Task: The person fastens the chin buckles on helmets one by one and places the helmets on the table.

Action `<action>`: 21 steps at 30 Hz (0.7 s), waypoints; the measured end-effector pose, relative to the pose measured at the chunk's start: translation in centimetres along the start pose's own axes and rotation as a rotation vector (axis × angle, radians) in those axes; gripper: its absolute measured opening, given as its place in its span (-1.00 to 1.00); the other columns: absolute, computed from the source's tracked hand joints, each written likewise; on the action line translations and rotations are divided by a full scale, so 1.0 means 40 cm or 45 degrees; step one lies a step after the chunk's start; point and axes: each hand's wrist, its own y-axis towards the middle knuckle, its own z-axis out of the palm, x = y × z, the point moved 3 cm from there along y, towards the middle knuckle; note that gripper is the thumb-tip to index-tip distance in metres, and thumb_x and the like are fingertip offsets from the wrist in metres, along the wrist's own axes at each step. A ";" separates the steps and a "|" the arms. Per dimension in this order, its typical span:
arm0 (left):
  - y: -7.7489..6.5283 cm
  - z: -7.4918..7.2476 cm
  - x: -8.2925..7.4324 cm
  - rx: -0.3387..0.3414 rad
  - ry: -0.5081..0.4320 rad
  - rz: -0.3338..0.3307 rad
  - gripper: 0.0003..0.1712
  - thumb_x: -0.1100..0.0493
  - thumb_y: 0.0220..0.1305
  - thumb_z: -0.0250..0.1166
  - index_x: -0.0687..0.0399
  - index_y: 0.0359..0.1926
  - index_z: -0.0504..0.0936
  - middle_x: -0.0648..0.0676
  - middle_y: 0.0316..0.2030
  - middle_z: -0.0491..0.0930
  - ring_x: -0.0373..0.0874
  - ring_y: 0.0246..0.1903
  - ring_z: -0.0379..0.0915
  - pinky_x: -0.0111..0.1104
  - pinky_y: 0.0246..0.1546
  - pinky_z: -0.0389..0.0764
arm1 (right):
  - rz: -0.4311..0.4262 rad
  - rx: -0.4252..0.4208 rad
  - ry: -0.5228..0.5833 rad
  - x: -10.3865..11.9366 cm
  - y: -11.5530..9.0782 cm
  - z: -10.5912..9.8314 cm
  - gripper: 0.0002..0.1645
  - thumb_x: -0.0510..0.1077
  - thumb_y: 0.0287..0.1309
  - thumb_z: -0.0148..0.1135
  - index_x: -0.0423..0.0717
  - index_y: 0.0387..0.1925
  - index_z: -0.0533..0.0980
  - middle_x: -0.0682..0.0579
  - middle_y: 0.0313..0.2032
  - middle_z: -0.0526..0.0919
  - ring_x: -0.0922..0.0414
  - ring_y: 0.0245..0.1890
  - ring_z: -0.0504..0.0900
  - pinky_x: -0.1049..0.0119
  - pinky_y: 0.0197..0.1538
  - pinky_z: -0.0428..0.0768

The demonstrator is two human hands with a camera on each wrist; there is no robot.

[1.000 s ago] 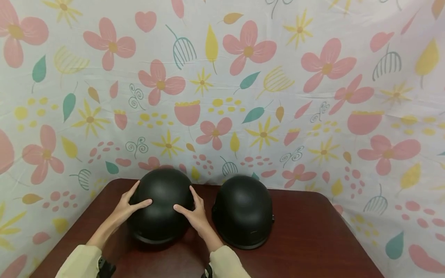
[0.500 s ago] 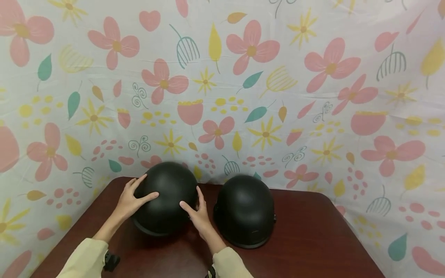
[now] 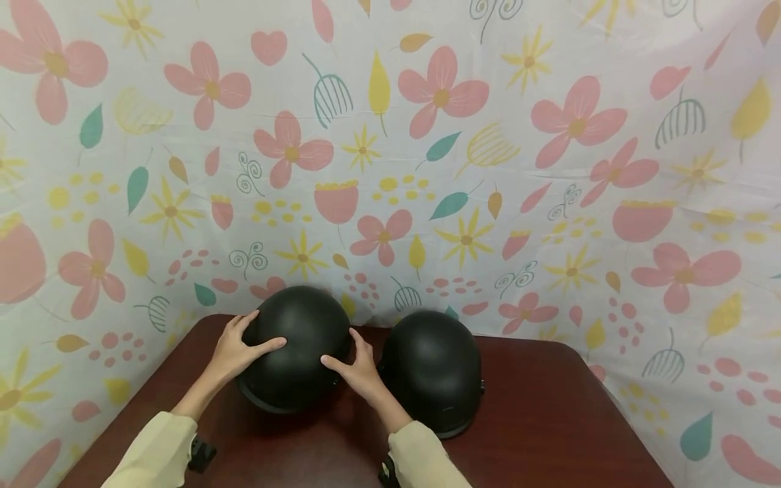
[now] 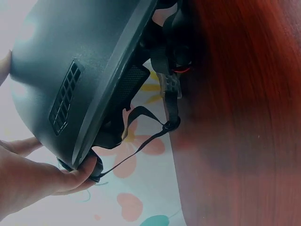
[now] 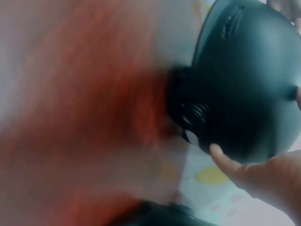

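Note:
Both hands hold a matte black helmet (image 3: 299, 359) in the head view, one on each side. My left hand (image 3: 234, 349) has its thumb on the dome and its fingers round the left side. In the left wrist view, fingertips (image 4: 87, 169) curl under the rim, and a black chin strap (image 4: 172, 106) hangs toward the table. The helmet is tilted, its near rim raised off the table. My right hand (image 3: 360, 369) grips the other side, thumb on the dome. A round black dial (image 5: 195, 113) near the rim shows in the right wrist view.
A second black helmet (image 3: 433, 373) stands on the table just right of my right hand. The dark red-brown table (image 3: 537, 407) has rounded far corners. A floral cloth (image 3: 378, 183) hangs behind it. Black bands (image 3: 201, 454) circle both wrists.
The held helmet has risen slightly, shifted a little to the right and tilted, and both hands have moved with it. The second helmet stays in place.

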 end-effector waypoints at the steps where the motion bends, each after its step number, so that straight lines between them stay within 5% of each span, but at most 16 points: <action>1: 0.002 0.002 -0.002 0.001 0.002 0.003 0.16 -0.25 0.14 0.35 0.16 0.54 -0.03 0.51 0.47 -0.22 0.56 0.41 -0.19 0.40 0.24 0.15 | -0.021 -0.003 -0.046 0.008 0.005 -0.008 0.12 0.24 0.14 0.31 0.04 0.54 -0.06 -0.29 0.46 -0.03 -0.32 0.43 0.12 -0.31 0.32 0.26; 9: 0.013 0.021 -0.035 0.005 0.001 0.049 0.15 -0.25 0.14 0.36 0.18 0.53 0.00 0.50 0.47 -0.22 0.55 0.41 -0.20 0.40 0.24 0.15 | -0.110 0.063 -0.199 0.076 0.041 -0.032 0.20 0.34 0.03 0.35 0.20 0.55 -0.08 -0.22 0.53 -0.20 -0.36 0.48 0.00 -0.39 0.31 0.22; 21: 0.014 0.027 -0.050 -0.041 -0.019 0.077 0.06 -0.22 0.14 0.37 0.06 0.52 0.09 0.48 0.48 -0.26 0.55 0.42 -0.30 0.46 0.20 0.11 | -0.112 0.007 -0.226 0.056 0.039 -0.039 0.21 0.36 -0.01 0.37 0.24 0.55 -0.06 -0.19 0.53 -0.14 -0.35 0.46 0.07 -0.38 0.29 0.26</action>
